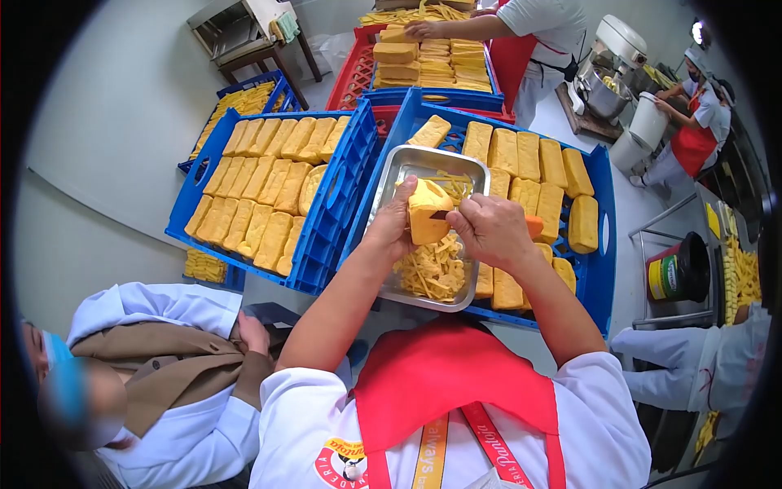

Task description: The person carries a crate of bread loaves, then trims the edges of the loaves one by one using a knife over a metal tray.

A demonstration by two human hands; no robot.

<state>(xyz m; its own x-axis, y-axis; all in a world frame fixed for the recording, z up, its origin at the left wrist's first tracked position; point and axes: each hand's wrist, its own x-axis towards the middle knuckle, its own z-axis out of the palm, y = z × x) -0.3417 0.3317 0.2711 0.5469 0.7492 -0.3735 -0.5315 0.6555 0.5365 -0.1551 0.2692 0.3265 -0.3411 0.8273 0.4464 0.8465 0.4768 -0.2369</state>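
Observation:
A yellow loaf (428,220) is held over a metal tray (394,167) by my left hand (393,218), whose fingers wrap round its left side. My right hand (493,228) is closed round the orange handle (533,226) of a knife, and the dark blade (438,215) lies against the loaf's right side. Yellow strips and trimmings (432,270) lie in the tray below. The tray rests on a blue crate (603,269) holding several rows of loaves (528,155).
A second blue crate of loaves (265,175) stands at the left. Behind are a red crate (350,77) and a co-worker's arm (464,29). A seated person (175,367) is close at the lower left. A black bucket (691,267) and another person (702,122) are at the right.

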